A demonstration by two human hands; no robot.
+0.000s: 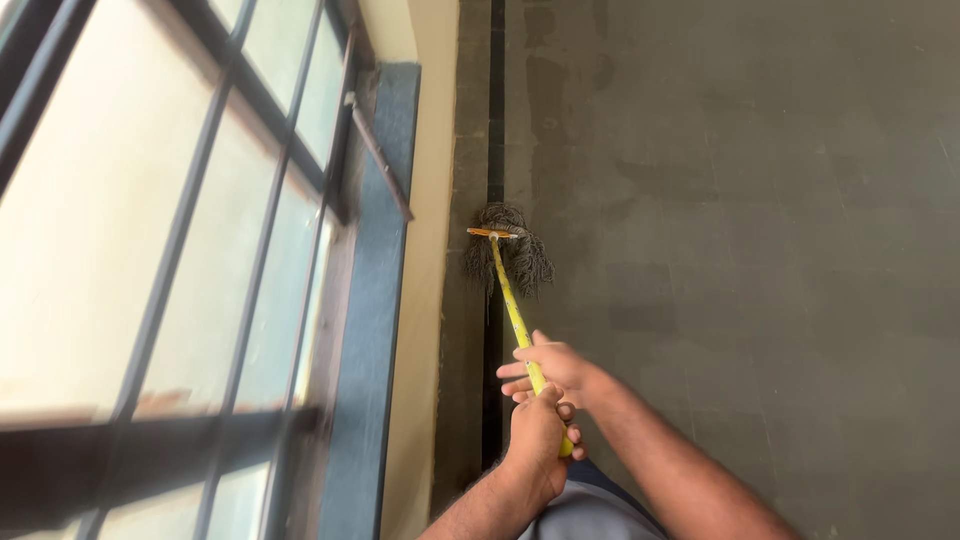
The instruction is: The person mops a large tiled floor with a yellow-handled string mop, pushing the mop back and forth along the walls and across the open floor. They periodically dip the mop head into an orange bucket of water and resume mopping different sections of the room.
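Gripping the yellow mop handle (512, 310) with our left hand (537, 432) clamped low and our right hand (552, 367) wrapped just above for leverage, we press the grey string mop head (505, 252) against the floor (750, 250) beside the cream wall base (425, 250).

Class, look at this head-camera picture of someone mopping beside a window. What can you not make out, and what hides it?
- Mop handle, head view: its near part is covered by the left hand and right hand, each with a closed grip.
- Floor under the mop head: hidden by grey strands.
- Window: frosted panes show nothing outside; cut off by left edge.
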